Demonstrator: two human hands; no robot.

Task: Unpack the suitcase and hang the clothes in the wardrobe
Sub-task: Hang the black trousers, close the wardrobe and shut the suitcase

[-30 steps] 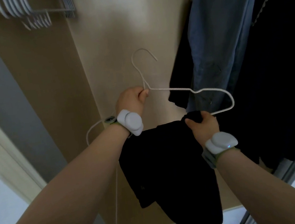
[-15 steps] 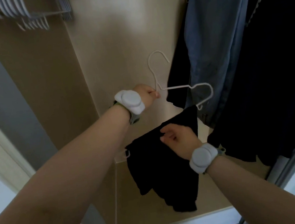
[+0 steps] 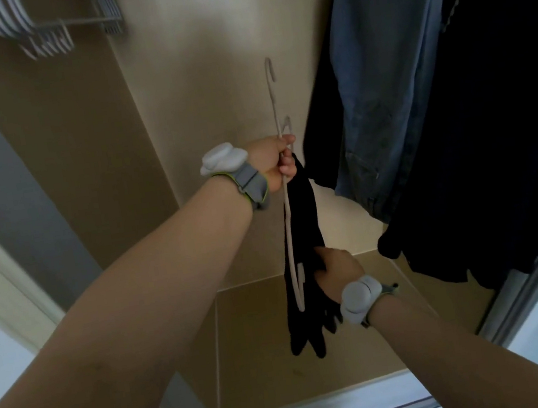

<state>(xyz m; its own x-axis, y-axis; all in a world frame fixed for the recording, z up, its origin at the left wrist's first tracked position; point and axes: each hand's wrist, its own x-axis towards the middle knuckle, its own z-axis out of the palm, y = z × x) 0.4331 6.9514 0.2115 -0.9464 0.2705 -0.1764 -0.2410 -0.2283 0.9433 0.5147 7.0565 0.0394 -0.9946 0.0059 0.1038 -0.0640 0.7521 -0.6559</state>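
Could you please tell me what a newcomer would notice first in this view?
In the middle, the left hand grips a white hanger turned edge-on, with a black garment hanging from it and the right hand gripping that cloth lower down. Up on the right, blue jeans hang among dark clothes, and a bunch of spare hangers hangs at top left.

The left hand (image 3: 272, 163) holds the hanger (image 3: 285, 201) by its neck, hook upward, in front of the wardrobe's back wall (image 3: 208, 74). A garment (image 3: 301, 234) hangs from the hanger above the wardrobe floor (image 3: 268, 359). The right hand (image 3: 337, 272) grips the garment lower down, on its right side. Spare hangers (image 3: 39, 32) hang at upper left. Trousers (image 3: 389, 83) hang to the right, with more clothes (image 3: 505, 101) just beside them, further right.
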